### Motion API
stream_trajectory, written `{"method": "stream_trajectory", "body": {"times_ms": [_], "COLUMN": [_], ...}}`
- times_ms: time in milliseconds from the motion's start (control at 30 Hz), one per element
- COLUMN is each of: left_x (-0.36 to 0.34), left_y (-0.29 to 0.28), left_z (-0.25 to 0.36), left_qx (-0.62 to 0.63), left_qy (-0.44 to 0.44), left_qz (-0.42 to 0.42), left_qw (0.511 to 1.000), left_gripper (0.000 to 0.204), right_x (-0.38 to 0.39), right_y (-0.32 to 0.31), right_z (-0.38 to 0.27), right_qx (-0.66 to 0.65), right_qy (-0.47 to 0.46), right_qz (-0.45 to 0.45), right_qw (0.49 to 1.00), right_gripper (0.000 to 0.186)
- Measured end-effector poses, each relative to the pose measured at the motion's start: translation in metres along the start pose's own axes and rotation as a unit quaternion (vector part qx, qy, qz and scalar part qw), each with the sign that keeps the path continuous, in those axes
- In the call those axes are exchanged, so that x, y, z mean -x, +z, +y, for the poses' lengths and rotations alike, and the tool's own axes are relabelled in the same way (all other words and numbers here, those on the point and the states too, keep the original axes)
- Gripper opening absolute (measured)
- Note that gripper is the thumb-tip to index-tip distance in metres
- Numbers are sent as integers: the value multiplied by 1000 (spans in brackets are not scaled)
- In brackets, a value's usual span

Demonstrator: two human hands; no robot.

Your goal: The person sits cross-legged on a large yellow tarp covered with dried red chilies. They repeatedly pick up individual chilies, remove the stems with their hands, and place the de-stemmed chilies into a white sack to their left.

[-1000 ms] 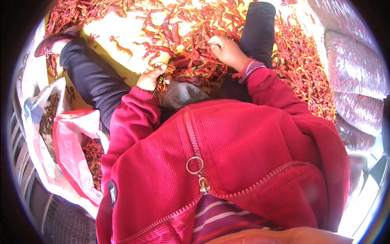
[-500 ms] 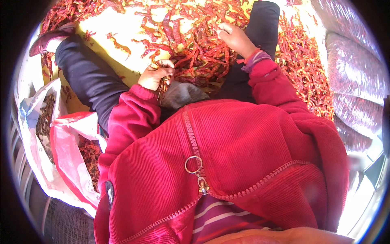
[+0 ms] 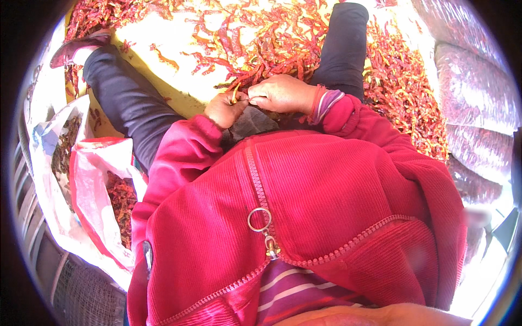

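Note:
My two hands meet above my lap, in front of a grey cloth (image 3: 251,125). My left hand (image 3: 222,111) is closed, with a thin, yellowish-orange dried chili (image 3: 235,95) poking up between its fingers. Against it, my right hand (image 3: 284,93) has its thumb and fingers pinched together at the left fingertips. Whatever that pinch holds is too small or hidden to make out. Just beyond both hands lies a loose heap of wrinkled red dried chilies (image 3: 272,57), spread between my legs.
At my left stand open white-and-red plastic bags (image 3: 89,187) with dark red bits inside. More dried chilies (image 3: 402,92) lie past my right leg. Large clear-wrapped bags (image 3: 473,92) are stacked at the far right. A yellow sheet (image 3: 187,106) lies under the chilies.
My right hand has come back from the chili heap, moving left and nearer, and now touches my left hand. My left hand has shifted slightly right.

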State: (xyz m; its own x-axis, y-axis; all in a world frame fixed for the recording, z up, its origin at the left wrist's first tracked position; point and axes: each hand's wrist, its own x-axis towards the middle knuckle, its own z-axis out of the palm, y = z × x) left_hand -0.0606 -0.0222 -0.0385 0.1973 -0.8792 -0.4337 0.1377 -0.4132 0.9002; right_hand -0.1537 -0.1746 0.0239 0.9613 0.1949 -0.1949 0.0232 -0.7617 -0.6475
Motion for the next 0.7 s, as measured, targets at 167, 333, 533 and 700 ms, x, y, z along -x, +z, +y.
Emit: {"method": "stream_trajectory", "body": {"times_ms": [167, 333, 533, 700], "left_x": [-5, -12, -11, -2], "left_y": [-5, -8, -14, -23], "left_z": [-2, -10, 2, 2], "left_qx": [93, 114, 342, 424], "left_qy": [-34, -73, -101, -86], "left_qz": [11, 60, 25, -22], "left_qw": [995, 989, 934, 901], "left_gripper": [8, 9, 14, 16], "right_x": [-6, -12, -15, 19], "right_y": [13, 18, -3, -14], "right_z": [6, 9, -12, 46], "right_qx": [2, 52, 26, 142], "right_qy": [-23, -75, -101, 63], "right_qz": [50, 77, 40, -6], "right_qw": [998, 993, 994, 988], "right_gripper": [15, 11, 8, 18]}}
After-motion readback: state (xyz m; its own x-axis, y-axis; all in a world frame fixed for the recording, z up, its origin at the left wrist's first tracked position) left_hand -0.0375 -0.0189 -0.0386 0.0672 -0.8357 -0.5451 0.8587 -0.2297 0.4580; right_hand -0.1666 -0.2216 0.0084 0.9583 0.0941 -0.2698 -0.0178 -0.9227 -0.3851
